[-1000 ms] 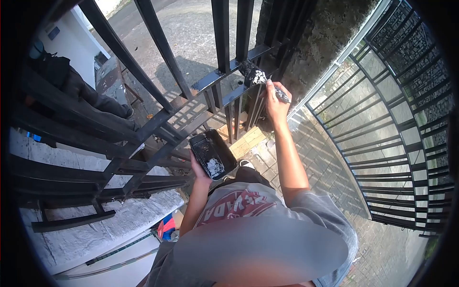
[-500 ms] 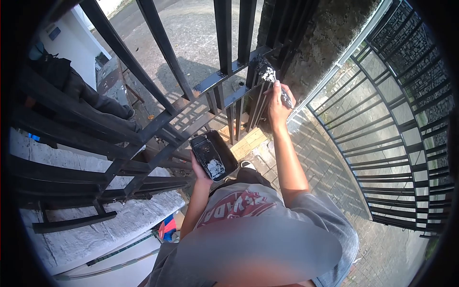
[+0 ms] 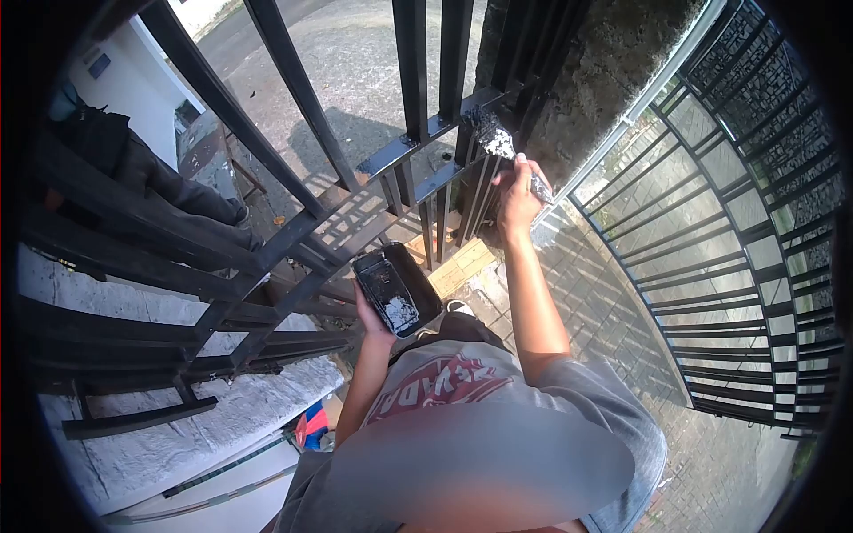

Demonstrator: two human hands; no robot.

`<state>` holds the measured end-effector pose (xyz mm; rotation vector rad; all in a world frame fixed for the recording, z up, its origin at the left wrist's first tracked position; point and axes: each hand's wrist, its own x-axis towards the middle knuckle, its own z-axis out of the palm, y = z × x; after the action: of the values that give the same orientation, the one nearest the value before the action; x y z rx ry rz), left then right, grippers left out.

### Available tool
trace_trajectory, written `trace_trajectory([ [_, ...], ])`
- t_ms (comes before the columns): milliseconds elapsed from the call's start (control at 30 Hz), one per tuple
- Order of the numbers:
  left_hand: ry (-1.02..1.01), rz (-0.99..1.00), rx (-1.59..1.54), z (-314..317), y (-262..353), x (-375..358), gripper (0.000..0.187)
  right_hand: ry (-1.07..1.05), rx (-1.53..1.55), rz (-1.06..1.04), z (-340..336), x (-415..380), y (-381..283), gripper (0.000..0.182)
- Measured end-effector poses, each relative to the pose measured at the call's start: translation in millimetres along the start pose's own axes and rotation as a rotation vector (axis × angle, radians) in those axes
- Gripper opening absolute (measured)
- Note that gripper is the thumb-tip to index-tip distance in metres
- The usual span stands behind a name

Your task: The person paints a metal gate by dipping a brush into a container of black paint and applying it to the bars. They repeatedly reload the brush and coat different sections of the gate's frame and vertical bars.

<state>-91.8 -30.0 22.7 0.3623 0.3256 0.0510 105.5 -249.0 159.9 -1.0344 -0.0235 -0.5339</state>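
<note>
My right hand [image 3: 518,202] is closed around the handle of a paintbrush [image 3: 497,140]. Its broad head is coated in black paint, with a pale, glossy patch near the handle, and reaches the black metal fence [image 3: 388,157] where the crossrail meets the end posts. Whether the bristle tips press on the metal is hard to make out. Lower down, my left hand [image 3: 371,313] grips a black paint tray [image 3: 423,282] by its left side. Wet black paint, shining white in one spot, covers part of the tray's inside.
Beside the end posts stands a rough stone pillar [image 3: 582,107]. A second barred gate [image 3: 711,266] curves along the right. Wooden boards [image 3: 466,266] lie below the fence, near my shoe [image 3: 459,307]. Beyond the bars at left is another person [image 3: 164,173]. A white-painted ledge [image 3: 204,426] runs lower left.
My right hand and the paintbrush have shifted slightly, the handle moving a little right and down. My left hand and the paint tray stay nearly in place.
</note>
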Motion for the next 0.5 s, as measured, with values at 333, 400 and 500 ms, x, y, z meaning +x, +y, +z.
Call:
trace_trajectory([
  [333, -0.005, -0.032, 0.006, 7.5, -6.6, 1.9, 0.070, -0.204, -0.240, 0.134, 2.8, 0.5, -12.9, 0.028],
  [400, -0.009, -0.032, 0.020, 6.3, -8.5, 2.9, 0.070, -0.207, -0.308, 0.082, 1.2, 4.1, -11.5, 0.027],
  [500, -0.008, -0.005, 0.029, 10.4, -8.2, 7.0, 0.069, -0.069, -0.227, -0.009, -4.1, -1.3, -13.9, 0.026],
])
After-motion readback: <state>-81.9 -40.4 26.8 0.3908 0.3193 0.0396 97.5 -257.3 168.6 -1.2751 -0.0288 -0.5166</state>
